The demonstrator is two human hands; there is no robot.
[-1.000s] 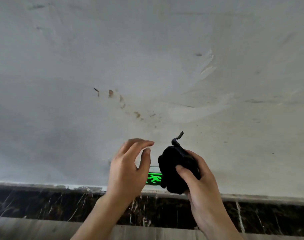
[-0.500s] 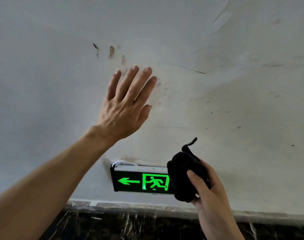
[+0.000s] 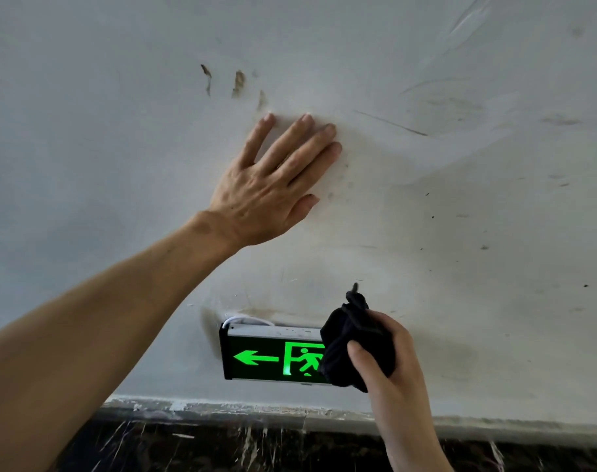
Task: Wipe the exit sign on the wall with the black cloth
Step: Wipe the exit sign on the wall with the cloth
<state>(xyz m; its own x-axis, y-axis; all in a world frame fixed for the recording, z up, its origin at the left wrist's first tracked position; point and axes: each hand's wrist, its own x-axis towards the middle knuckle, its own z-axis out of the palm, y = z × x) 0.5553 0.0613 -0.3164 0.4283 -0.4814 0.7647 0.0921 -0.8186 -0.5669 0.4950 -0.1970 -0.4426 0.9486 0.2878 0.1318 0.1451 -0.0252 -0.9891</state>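
Observation:
The exit sign is a black box low on the wall, with a glowing green arrow and running figure. My right hand is shut on a bunched black cloth. The cloth presses against the sign's right end and hides that part. A knotted corner of the cloth sticks up above my fingers. My left hand lies flat on the wall above the sign, fingers spread, holding nothing.
The white wall is scuffed, with brown smears above my left fingertips. A white cable loops behind the sign's top. A dark marble skirting band runs along the bottom.
My left hand rose from beside the cloth and now rests flat on the wall. The view came closer to the sign. The cloth stays against the sign's right end.

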